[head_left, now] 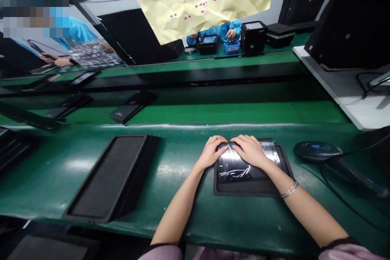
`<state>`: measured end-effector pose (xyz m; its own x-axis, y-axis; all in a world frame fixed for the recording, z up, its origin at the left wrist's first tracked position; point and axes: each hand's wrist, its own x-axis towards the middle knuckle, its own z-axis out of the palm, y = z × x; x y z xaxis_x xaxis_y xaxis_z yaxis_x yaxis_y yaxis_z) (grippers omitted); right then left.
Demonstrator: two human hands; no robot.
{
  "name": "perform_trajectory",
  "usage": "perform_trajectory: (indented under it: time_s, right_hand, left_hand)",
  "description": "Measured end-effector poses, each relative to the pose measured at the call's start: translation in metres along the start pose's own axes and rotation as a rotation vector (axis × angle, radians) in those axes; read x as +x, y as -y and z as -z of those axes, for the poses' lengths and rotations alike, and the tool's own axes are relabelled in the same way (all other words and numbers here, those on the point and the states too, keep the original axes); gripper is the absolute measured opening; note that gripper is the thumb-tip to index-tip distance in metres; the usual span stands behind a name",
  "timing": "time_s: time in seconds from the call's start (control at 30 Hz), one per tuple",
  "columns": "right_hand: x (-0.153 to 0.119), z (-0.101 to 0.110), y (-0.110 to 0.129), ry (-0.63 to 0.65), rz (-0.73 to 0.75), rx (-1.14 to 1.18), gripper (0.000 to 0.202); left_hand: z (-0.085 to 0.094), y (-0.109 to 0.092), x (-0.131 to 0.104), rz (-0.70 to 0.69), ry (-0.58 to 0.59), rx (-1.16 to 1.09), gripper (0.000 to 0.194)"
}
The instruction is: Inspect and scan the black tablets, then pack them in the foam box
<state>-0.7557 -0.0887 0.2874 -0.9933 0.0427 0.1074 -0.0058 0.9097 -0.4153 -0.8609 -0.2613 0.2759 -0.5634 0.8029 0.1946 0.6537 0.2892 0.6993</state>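
A tablet [234, 169] with a glossy black face and shiny clear film over it lies on a black foam tray [246, 189]. My left hand [214, 150] grips its far left corner, with the thumb on the face and the fingers bent over the far edge. Beside it, my right hand [250, 150] lies across the far side of the tablet, fingers together and curled at the edge. The right wrist and hand hide part of the film. Both fingertips are only partly visible.
Left stands a stack of black foam trays [106, 178]. A computer mouse [317, 150] and a cable lie right. Beyond runs a green conveyor [231, 107] carrying black devices [133, 106]. Yellow paper [207, 4] hangs above. Co-workers in blue sleeves [219, 32] sit opposite.
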Motion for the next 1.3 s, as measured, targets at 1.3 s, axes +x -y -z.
perform_trajectory:
  time_s: [1.3]
  right_hand:
    - [-0.094, 0.022, -0.041, -0.463, -0.496, 0.12, 0.039]
  left_hand:
    - [-0.009, 0.008, -0.003, 0.009, -0.132, -0.019, 0.025]
